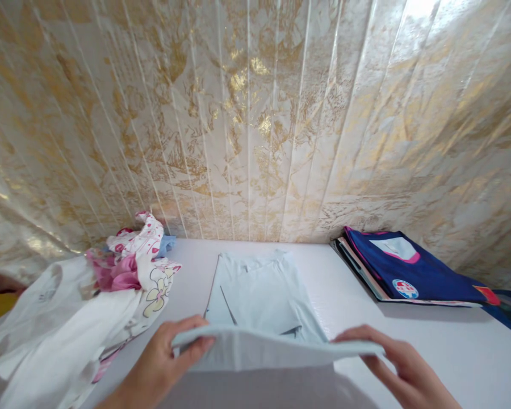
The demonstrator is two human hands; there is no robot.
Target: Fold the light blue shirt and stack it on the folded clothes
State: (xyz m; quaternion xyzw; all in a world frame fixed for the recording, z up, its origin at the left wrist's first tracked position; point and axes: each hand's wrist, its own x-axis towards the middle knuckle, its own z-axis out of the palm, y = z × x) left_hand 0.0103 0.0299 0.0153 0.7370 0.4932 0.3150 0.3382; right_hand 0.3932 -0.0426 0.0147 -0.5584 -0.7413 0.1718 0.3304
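Note:
A pale blue garment (259, 295) lies flat on the white table, its near end lifted off the surface. My left hand (170, 352) pinches the left corner of that raised edge between thumb and fingers. At the opposite corner, my right hand (392, 358) grips the edge with the fingers on top and the thumb below. The cloth sags slightly between both hands. Thin dark lines show on the garment's upper face. Its exact kind is not clear from this view.
On the left is a loose heap of clothes (68, 324), white, pink and printed. A stack of folded garments (400, 267), navy on top, lies at the right. Behind the white table (443, 352) hangs a gold-patterned curtain (247, 125). Part of another person's arm (0, 281) shows at far left.

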